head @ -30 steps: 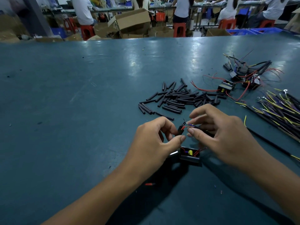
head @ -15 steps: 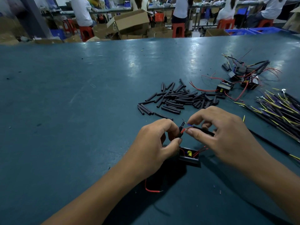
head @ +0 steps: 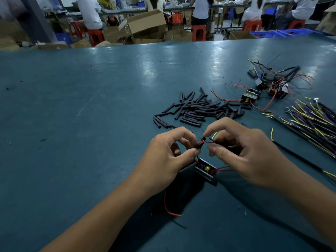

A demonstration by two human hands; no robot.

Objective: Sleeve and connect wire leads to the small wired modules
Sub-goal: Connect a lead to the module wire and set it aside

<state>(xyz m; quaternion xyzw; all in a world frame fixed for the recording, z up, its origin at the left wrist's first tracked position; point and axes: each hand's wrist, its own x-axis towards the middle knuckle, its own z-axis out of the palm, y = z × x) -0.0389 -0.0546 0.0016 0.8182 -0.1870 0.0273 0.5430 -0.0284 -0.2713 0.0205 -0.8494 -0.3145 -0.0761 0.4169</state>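
Sleeve (head: 199, 144), short and black, sits pinched between the thumb and forefinger of the left hand (head: 163, 159), just above the table (head: 72, 124), with red wire showing at its open end. Thin red and blue leads (head: 209, 140) run from that end across to the right hand (head: 251, 157), whose thumb and forefinger are closed on them; a yellow wire tip (head: 214, 135) curls up beside those fingers. Both hands are arched, knuckles up, the other fingers curled loosely, forearms coming in from the lower corners. Directly below the two hands lies a small black module (head: 205, 170) with a yellow part inside and red wires leaving it; one red lead (head: 168, 206) loops out from under the left wrist. Beyond the hands lies a scattered heap of black tubing pieces (head: 198, 110). Farther right is a cluster of more wired modules (head: 263, 88), and along the right edge a bundle of dark and yellow wires (head: 312, 122).
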